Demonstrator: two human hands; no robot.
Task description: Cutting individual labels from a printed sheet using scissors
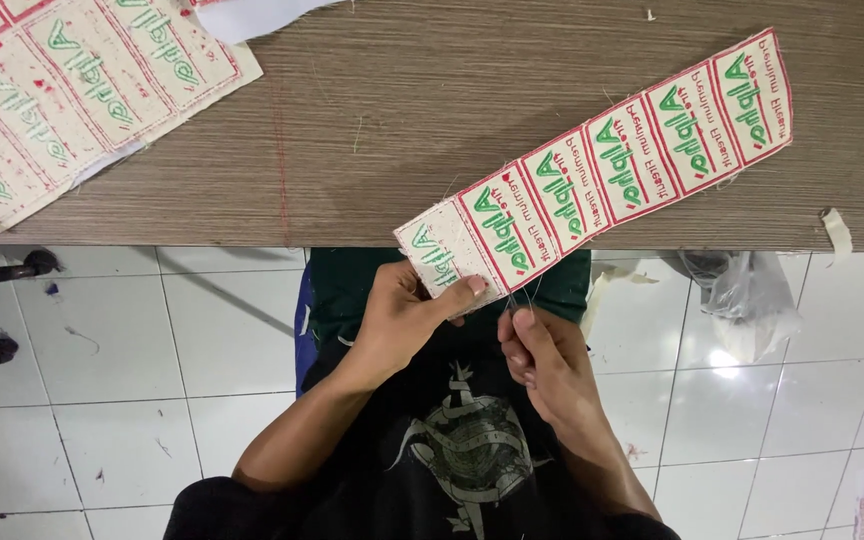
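We see a cream fabric label strip [602, 165] with green lettering in red-stitched boxes, lying slantwise over the wooden table [402, 110] edge. Our left hand [407, 315] pinches its near end; our right hand [542, 355], just below, pinches loose threads.

The label strip [602, 170] is matt cream cloth with embroidered green and red thread, and its edges are frayed. The bench [382, 110] has a matt wood-grain top. The floor [102, 370] has glossy white tiles. A thin plastic bag [747, 295] looks translucent.
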